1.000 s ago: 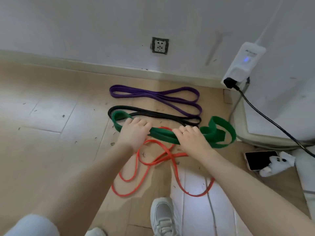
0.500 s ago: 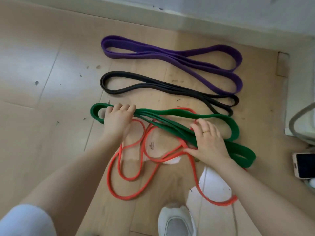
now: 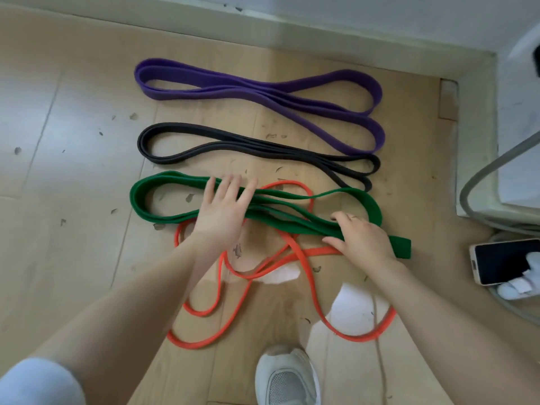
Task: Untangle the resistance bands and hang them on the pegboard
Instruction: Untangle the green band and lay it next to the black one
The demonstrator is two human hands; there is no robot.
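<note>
Head | both hands flat on green band (image 3: 152, 197) | floor (image 3: 58, 258) open leftward

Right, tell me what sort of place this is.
Probably a room corner at home, used for exercise: a wood-look floor meeting a skirting board, four resistance bands laid out, like the purple band, and a phone lying on the floor.

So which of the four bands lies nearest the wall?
The purple band; the black, green and orange bands lie closer to the person.
</note>
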